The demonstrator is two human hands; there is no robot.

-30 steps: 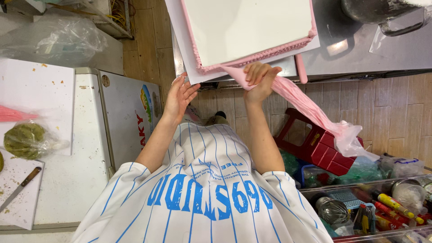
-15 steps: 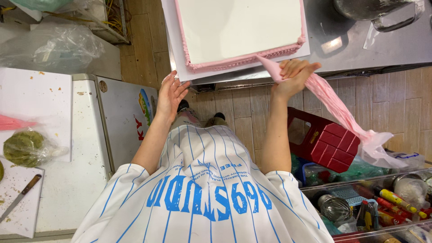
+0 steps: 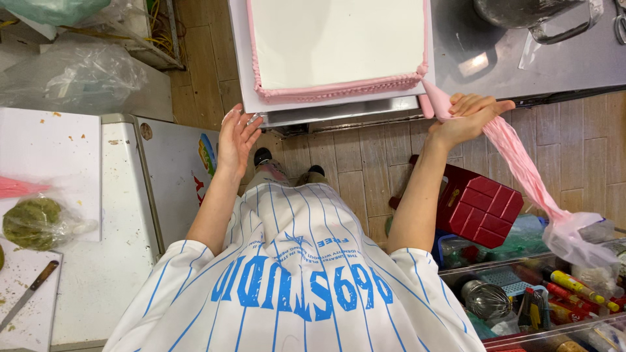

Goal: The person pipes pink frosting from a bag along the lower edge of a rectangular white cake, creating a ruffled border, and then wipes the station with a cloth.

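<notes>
A square white cake (image 3: 336, 39) with a pink piped border along its near edge sits on a white board (image 3: 240, 78) at the top centre. My right hand (image 3: 471, 116) is shut on a pink piping bag (image 3: 515, 153). The bag's tip touches the cake's near right corner, and its long tail trails down to the right. My left hand (image 3: 236, 135) is open with fingers spread, at the board's near left corner, just below its edge.
A white chest appliance (image 3: 166, 176) stands at the left, with cutting boards, a bagged green lump (image 3: 36, 221) and a knife (image 3: 29, 296) beside it. A red stool (image 3: 482, 205) stands on the floor. A clear bin (image 3: 521, 300) of tools lies at the lower right. A steel worktop (image 3: 521, 62) flanks the cake.
My right hand has moved right along the cake's near edge with the piping bag, reaching the right corner. The pink border now runs the whole edge. My left hand stays at the left corner.
</notes>
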